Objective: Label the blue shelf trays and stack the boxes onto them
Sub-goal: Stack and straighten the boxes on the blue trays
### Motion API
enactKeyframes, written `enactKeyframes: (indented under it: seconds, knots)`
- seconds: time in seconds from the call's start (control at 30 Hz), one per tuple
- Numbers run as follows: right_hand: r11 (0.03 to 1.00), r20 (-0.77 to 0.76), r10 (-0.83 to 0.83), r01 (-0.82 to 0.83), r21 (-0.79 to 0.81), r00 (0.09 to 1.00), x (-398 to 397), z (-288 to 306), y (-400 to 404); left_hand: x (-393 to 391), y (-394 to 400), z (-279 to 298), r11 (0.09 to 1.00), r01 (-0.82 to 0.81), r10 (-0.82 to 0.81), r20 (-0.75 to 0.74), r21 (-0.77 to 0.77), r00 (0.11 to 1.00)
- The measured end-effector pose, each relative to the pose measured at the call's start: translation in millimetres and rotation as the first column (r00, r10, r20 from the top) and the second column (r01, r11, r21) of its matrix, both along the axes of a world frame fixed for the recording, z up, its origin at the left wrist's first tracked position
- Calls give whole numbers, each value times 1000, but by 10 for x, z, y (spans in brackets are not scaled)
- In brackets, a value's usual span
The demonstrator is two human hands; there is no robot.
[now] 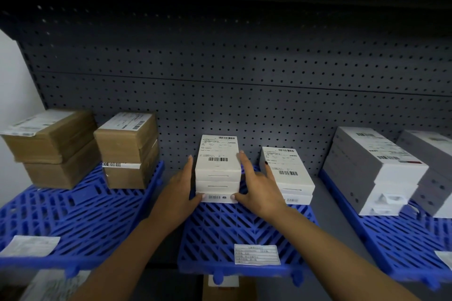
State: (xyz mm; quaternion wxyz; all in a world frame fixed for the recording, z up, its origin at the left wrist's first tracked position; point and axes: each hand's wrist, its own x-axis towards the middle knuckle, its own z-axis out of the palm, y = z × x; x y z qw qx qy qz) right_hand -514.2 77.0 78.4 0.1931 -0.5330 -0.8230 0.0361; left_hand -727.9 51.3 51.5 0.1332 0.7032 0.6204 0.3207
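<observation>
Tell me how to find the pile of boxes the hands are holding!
Look at the middle blue tray on the grey shelf, the one with a paper label at its front edge. Two piles of white boxes sit at its back. Yours is the taller pile on the left, three boxes high, with the left hand and right hand pressed against its sides.

Three blue slatted trays are lying side by side on the shelf: the left tray (80, 215), the middle tray (244, 227), the right tray (391, 234). Each is bearing a paper label (257, 254) at its front edge. Brown boxes (127, 149) are standing stacked in twos on the left, white boxes (218, 168) in two stacks in the middle, grey-white boxes (374, 168) on the right.
</observation>
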Motion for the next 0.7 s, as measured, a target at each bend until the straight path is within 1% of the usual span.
enactKeyframes:
  seconds: [0.07, 0.17, 0.27, 0.33, 0.43, 0.53, 0.7]
  knots:
    - [1000, -24, 1, -1, 29, 1000, 115, 42, -34, 2, -58, 90, 996, -9, 13, -36, 89, 999]
    - [997, -10, 15, -14, 80, 1000, 392, 101, -78, 92, -147, 286, 974, 58, -35, -108, 217, 994]
    - [996, 7, 16, -17, 87, 1000, 734, 119, -101, 313, -188, 485, 955, 143, -98, -178, 259, 979]
    - [996, 20, -24, 23, 81, 1000, 948, 112, -101, 486, -169, 558, 948, 200, -147, -215, 249, 966]
    - [994, -4, -111, 111, 13, 994, 1194, 86, -85, 768, -116, 568, 936, 290, -230, -278, 198, 933]
    - [987, -39, -151, 148, -57, 988, 1347, 47, -71, 1063, -47, 495, 928, 346, -288, -326, 136, 901]
    - [974, -51, -189, 181, -135, 981, 1453, -36, -29, 1448, 127, 351, 934, 358, -344, -305, -9, 888]
